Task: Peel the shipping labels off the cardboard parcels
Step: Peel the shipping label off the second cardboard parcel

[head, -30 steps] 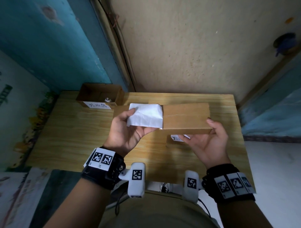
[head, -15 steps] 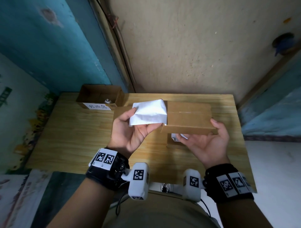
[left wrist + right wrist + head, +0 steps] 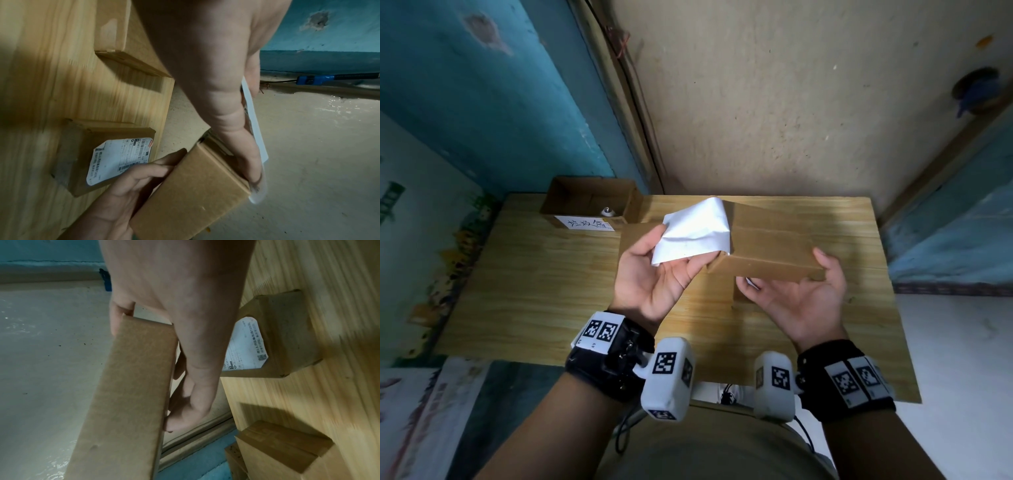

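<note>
Pinching the white shipping label between thumb and fingers, our left hand draws it up and away toward ten o'clock, while our right hand cups the held parcel from beneath, fingers curled round its far end at three o'clock. Since a second ago the label has lifted further: then it lay nearly flat over the parcel's left half, now it stands crumpled and raised, clinging only along its right edge near the box's middle. We judge this peel almost finished; one more pull should free it.

Outward from the grip, the wooden table carries an open carton at eleven o'clock with a handwritten slip on its front.

From the head view, the box under our hands is almost hidden. The left wrist view shows it plainly: a second parcel lying on the table, its printed label still fully stuck down. The right wrist view confirms that label and adds another plain box beside it, so we judge more peeling remains.
</note>
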The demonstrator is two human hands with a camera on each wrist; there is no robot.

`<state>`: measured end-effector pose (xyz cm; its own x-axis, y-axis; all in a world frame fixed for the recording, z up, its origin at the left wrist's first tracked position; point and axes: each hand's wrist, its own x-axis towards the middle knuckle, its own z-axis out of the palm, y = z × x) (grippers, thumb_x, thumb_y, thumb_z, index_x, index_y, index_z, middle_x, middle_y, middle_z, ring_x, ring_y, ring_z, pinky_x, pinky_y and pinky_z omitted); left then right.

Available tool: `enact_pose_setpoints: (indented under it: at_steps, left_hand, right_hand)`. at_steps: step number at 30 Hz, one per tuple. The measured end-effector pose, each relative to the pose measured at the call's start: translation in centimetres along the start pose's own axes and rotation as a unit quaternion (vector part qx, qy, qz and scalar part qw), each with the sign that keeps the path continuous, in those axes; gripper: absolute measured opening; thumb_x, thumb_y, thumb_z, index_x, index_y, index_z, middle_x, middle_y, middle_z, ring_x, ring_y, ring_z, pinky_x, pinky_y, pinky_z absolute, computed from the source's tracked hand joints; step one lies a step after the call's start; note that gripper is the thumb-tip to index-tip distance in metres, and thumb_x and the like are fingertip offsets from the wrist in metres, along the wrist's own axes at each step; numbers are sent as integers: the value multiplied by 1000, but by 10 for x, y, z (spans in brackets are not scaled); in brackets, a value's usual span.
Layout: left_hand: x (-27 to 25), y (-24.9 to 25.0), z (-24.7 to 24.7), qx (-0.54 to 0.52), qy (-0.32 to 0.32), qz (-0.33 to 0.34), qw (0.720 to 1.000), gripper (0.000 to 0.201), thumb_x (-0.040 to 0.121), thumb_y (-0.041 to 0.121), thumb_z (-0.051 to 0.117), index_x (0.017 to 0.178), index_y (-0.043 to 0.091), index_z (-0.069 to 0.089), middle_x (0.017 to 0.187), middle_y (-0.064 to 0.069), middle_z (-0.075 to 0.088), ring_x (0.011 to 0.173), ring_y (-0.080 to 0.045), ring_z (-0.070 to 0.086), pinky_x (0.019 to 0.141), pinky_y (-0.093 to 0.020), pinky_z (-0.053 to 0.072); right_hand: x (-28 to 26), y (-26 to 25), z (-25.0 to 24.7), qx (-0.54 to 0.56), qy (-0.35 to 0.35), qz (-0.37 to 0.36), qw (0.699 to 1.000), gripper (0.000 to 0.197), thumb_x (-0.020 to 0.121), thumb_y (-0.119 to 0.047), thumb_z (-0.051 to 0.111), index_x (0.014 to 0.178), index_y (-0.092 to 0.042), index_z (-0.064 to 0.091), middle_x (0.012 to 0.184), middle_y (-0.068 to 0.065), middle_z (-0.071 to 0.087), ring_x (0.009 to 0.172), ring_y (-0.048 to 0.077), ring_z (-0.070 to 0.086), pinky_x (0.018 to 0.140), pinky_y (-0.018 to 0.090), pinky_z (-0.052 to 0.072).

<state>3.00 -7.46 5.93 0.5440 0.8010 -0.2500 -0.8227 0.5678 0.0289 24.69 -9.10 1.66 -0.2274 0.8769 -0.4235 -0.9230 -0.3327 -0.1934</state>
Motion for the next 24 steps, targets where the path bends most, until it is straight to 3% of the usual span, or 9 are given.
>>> enact_pose_setpoints:
  at_steps: [3,7,10,12,16,18,20,22,24]
  left_hand:
    - [-4,6,-4,-9,-6,-15,1000,51,97,12,52,137,-18,41,140,-39,44,128,-59,43,104,-69,37]
    - [-14,13,-9,-37,-2,-14,999,54,97,11,52,141,-17,35,143,-40,39,130,-60,39,105,-70,35]
    - [-17,10,-5,-52,12,42,998,53,90,3,60,134,-21,43,139,-41,43,123,-63,44,97,-73,40]
    - [-18,8,-1,-46,32,93,994,53,83,2,64,127,-22,50,135,-40,48,116,-64,50,87,-74,45]
    - [-20,7,-3,-43,59,159,985,63,74,1,68,131,-17,50,137,-37,49,116,-62,51,81,-74,48]
    - [-22,9,-9,-56,68,180,980,71,72,-1,70,137,-14,44,139,-36,48,117,-61,50,79,-74,48]
    - [-26,17,-18,-95,56,225,968,65,80,3,63,139,-13,41,138,-37,48,113,-60,55,75,-73,50]
    - [-31,33,-25,-129,44,267,954,53,91,9,46,140,-13,40,140,-35,48,118,-54,55,83,-74,47]
    - [-38,52,-28,-95,76,279,953,51,92,10,43,140,-8,42,141,-31,49,125,-48,54,91,-71,45]
  right_hand:
    - [3,3,0,-8,-15,9,1000,55,79,-45,59,125,-15,62,120,14,72,107,37,71,87,56,57]
    - [5,5,-2,-20,-69,-9,997,55,81,-41,56,128,-13,67,125,15,70,118,39,67,93,63,54]
    - [8,9,-3,-28,-111,-44,992,51,75,-28,72,124,-12,75,132,18,67,128,43,62,98,67,51]
    - [11,12,-2,-13,-98,-52,994,54,70,-22,79,124,-12,75,134,18,65,130,43,61,99,67,51]
    - [15,20,1,-21,-47,-75,996,48,87,-24,47,131,-17,63,127,13,70,123,38,66,99,66,53]
    - [17,26,2,-36,-5,-88,995,49,91,-25,44,137,-18,57,125,12,73,119,36,70,101,65,52]
    - [19,27,4,-25,45,-115,992,45,98,-24,44,141,-16,55,126,13,74,116,34,71,98,61,56]
    - [17,21,5,-26,84,-146,985,45,102,-24,45,144,-12,52,131,16,71,115,35,72,98,57,58]
    - [16,19,7,-38,94,-156,983,35,103,-21,50,136,-7,54,130,21,69,112,36,73,97,54,59]
